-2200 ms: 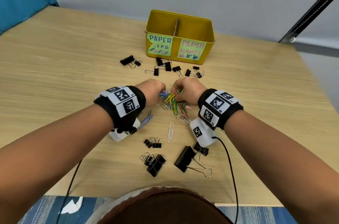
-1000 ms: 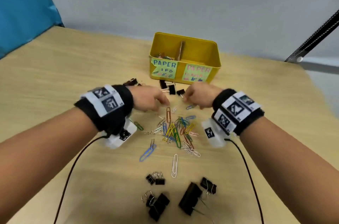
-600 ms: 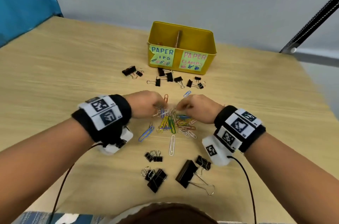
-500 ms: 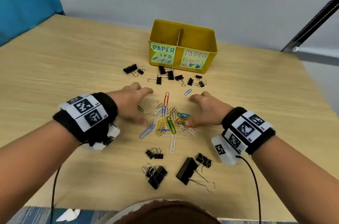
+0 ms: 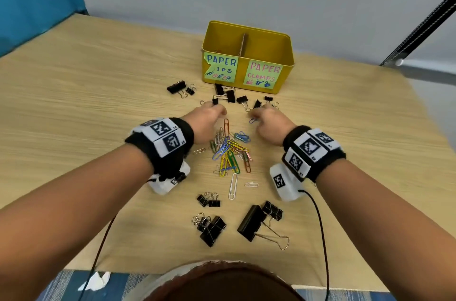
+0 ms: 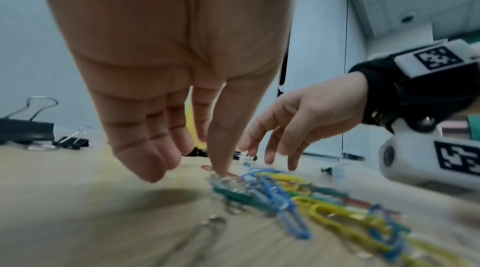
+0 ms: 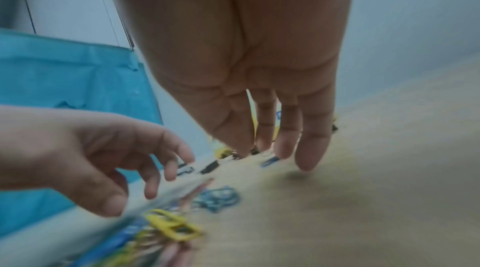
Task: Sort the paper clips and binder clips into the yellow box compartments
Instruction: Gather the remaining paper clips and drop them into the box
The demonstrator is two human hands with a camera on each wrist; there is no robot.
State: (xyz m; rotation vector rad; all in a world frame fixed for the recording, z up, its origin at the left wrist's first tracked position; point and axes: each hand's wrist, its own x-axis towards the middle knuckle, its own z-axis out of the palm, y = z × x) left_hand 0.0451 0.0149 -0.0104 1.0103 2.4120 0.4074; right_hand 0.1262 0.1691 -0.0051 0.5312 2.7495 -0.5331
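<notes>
On the desk: a heap of coloured paper clips (image 5: 230,150) sits mid-table between both hands, nothing sorted from it yet as far as the frames show.

Left hand: the left hand (image 5: 206,123) hangs at the far-left edge of the heap, fingers loose and pointing down; the left wrist view shows one fingertip (image 6: 221,160) touching an orange clip (image 5: 226,126), not pinching anything.

Right hand: the right hand (image 5: 270,123) hovers at the far-right edge, fingers relaxed and slightly spread, tips right by a stray blue clip (image 5: 253,120). Can't tell if it's actually touching; nothing gripped.

Box: the yellow box (image 5: 283,64) stands at the far side, divider up the middle, left label for paper clips, right label "PAPER CLAMPS".

Binder clips: one black bunch (image 5: 229,97) just in front of the box, another bunch (image 5: 249,223) near the person, including a big one.

What could go wrong: the clips look tangled, so a grab probably drags a chain that sheds clips on the way over. The far binder clips sit on the route to the box, so a low carry could knock them. A handful dropped near the divider could spill into the clamps side.
</notes>
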